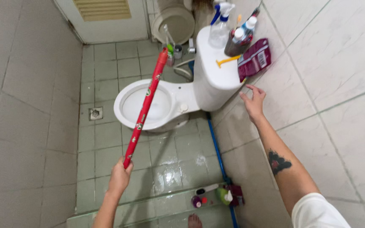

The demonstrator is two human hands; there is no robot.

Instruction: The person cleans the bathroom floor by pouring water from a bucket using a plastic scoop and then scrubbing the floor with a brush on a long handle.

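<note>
1. Left hand closed in a fist around the near end of a long red stick-like handle with small printed patches; the handle runs up and away across the bowl of the white ceramic toilet, far end near the clutter behind the bowl.
2. What sits on the far end of the handle is hidden among that clutter, can't tell.
3. Right hand open, fingers spread, holding nothing, reaching toward the tiled wall just beside the white toilet tank; whether the fingertips touch wall or tank is unclear.
4. Dark tattoo on the right forearm, white sleeve at the bottom edge.
5. Tank top carries a clear spray bottle with blue-and-white trigger, a dark bottle with white cap, a yellow plastic razor, and a maroon foil pouch leaning on the wall.
6. Toilet seat up, bowl open, floor of grey-green square tiles wet and shiny near the base.
7. Square metal floor drain left of the bowl.
8. Blue pipe runs along the wall's foot toward the camera.
9. Small bottles, one green, sit on the step at the bottom, near a bare foot.
10. Round white basin leans by the louvred door.
</note>
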